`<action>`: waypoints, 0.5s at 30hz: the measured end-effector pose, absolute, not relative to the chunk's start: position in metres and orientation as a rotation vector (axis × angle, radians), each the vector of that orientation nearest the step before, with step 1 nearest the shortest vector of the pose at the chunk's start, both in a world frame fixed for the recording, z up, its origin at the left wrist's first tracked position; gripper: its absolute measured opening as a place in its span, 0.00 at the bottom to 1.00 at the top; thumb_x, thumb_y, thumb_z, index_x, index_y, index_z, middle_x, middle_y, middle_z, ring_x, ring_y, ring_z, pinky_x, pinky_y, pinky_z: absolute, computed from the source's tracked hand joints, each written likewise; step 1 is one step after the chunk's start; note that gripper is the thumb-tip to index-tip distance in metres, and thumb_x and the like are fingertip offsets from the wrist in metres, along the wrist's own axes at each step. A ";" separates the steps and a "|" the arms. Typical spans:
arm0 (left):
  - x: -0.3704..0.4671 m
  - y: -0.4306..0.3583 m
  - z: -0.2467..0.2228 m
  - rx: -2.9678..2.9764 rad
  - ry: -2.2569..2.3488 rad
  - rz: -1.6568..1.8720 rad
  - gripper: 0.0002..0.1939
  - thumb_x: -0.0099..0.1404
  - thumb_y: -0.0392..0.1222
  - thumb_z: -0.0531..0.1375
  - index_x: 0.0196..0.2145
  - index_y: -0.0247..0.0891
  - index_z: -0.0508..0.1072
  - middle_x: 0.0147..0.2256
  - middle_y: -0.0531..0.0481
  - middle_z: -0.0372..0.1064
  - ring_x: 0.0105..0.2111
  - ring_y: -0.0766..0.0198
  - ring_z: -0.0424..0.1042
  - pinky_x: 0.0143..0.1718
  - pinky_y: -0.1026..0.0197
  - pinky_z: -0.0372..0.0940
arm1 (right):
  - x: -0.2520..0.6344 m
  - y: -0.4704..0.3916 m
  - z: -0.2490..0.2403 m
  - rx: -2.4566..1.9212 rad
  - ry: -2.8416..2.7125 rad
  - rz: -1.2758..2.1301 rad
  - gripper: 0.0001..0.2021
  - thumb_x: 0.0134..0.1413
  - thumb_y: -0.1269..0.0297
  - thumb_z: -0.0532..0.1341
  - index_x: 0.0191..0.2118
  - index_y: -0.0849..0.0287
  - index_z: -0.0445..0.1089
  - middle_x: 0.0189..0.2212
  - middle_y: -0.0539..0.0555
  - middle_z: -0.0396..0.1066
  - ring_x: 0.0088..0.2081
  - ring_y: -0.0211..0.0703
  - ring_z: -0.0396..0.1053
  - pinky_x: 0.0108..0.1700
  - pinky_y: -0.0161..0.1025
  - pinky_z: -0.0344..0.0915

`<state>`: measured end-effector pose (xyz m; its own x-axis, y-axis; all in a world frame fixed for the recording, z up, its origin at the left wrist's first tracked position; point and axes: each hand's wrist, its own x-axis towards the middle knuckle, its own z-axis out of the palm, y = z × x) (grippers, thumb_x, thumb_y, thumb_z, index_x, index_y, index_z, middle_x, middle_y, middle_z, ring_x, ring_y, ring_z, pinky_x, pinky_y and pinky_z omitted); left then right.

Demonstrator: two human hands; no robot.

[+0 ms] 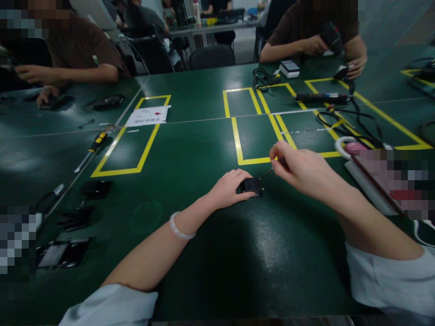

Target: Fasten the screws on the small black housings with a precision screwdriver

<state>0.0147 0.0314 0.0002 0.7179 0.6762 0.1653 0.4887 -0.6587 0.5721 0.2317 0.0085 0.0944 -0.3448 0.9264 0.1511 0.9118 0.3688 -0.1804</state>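
My left hand (232, 189) is closed around the side of a small black box-shaped part (252, 185) lying on the green table, thumb at its near side and fingers over the far side. Small metal pins or screws stick out at the part's right edge. In a pinch, my right hand (297, 168) holds a thin-shafted tool (267, 174). Its metal shaft slopes down to the left, and the tip is at the part's right far corner. Whether the tip touches a screw there is too small to tell. My fingers hide most of the handle.
Black parts (96, 189) and a yellow-black screwdriver (98, 142) lie at left. A paper label (148, 116) sits on yellow tape markings. On the right are a phone-like device (377, 181), cables (360, 120) and a pen-shaped power tool (321, 97). Two co-workers sit opposite, one holding a dark tool.
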 end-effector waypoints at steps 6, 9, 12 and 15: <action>0.015 0.031 0.000 2.422 0.891 0.498 0.20 0.65 0.54 0.58 0.50 0.40 0.66 0.47 0.44 0.67 0.48 0.54 0.66 0.50 0.53 0.62 | 0.231 0.007 0.096 -1.650 -2.424 0.099 0.11 0.63 0.55 0.50 0.42 0.55 0.61 0.26 0.50 0.72 0.28 0.44 0.68 0.28 0.37 0.50; 0.015 0.031 0.000 2.429 0.895 0.499 0.21 0.65 0.55 0.58 0.50 0.40 0.66 0.47 0.44 0.67 0.47 0.54 0.66 0.50 0.53 0.62 | 0.232 0.007 0.095 -1.663 -2.430 0.057 0.13 0.64 0.53 0.49 0.41 0.55 0.63 0.25 0.50 0.72 0.27 0.44 0.68 0.28 0.37 0.49; 0.015 0.032 -0.001 2.438 0.891 0.499 0.21 0.65 0.55 0.58 0.50 0.39 0.66 0.47 0.45 0.67 0.47 0.55 0.66 0.49 0.53 0.62 | 0.232 0.008 0.094 -1.637 -2.432 0.107 0.11 0.64 0.57 0.48 0.44 0.56 0.62 0.27 0.51 0.73 0.28 0.45 0.69 0.29 0.37 0.51; 0.015 0.032 -0.002 2.440 0.895 0.502 0.21 0.65 0.54 0.58 0.50 0.39 0.66 0.47 0.44 0.67 0.47 0.54 0.66 0.49 0.53 0.62 | 0.233 0.008 0.093 -1.600 -2.436 0.158 0.10 0.62 0.60 0.49 0.46 0.57 0.60 0.29 0.52 0.73 0.29 0.45 0.70 0.30 0.38 0.52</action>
